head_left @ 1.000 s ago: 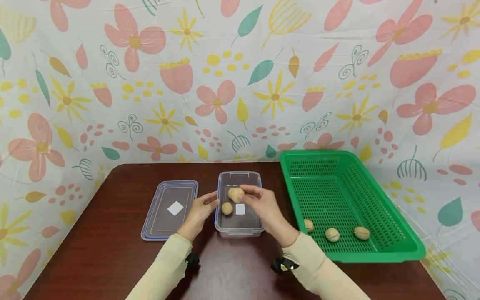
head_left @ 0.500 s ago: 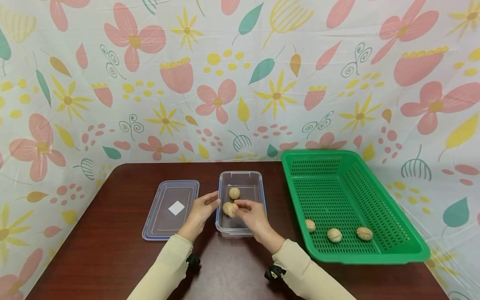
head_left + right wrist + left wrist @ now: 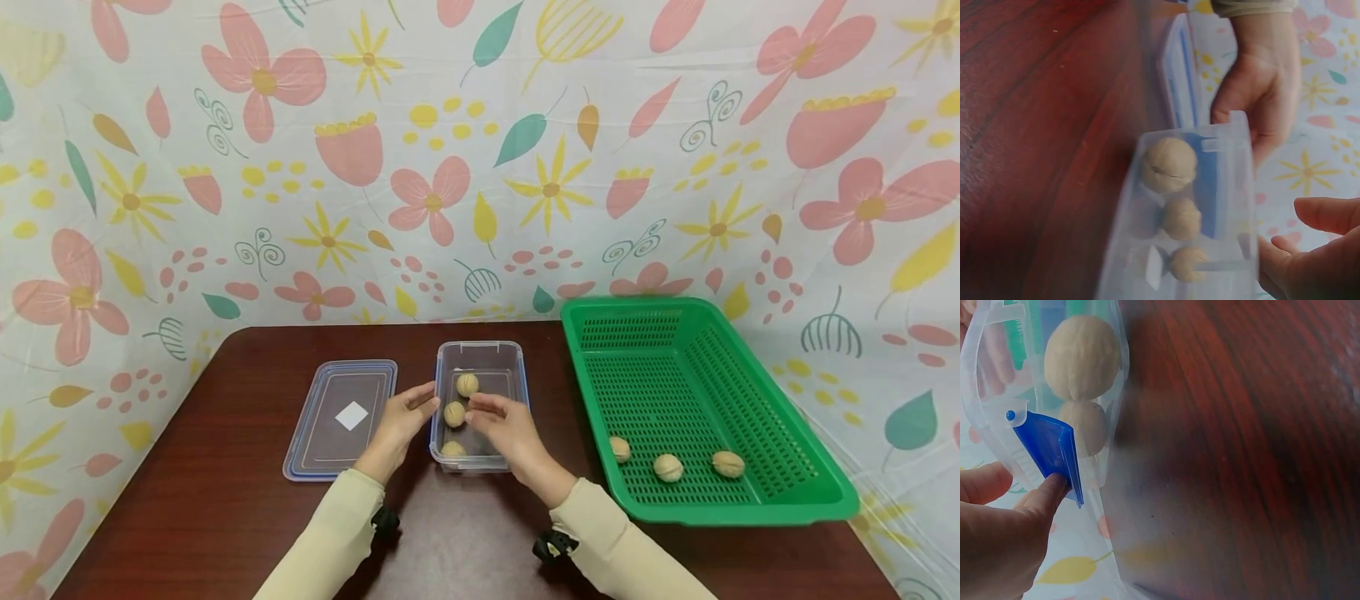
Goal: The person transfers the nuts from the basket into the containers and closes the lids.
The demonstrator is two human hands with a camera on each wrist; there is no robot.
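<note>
A flowered curtain (image 3: 420,125) hangs behind a dark wooden table (image 3: 225,400). At left lies a lid (image 3: 322,433); beside it, the left hand (image 3: 397,425), fingers loosely extended, touches the near side of a clear box (image 3: 480,461). A hard push there could slide the box, I'd judge, and set the three loose walnuts (image 3: 453,414) along its left side rolling. The right hand (image 3: 510,433) is over the box, holding nothing, thumb and fingers apart; dropping low, its knuckles might knock a nut. Farther right, three more walnuts (image 3: 667,467) sit in a green basket (image 3: 735,514), round enough to slip from a careless pinch. The left wrist view alone clearly shows a fingertip on the box's blue clip (image 3: 1047,447); the right wrist view best shows the right hand's gap; only the head view takes in the basket's nuts.
</note>
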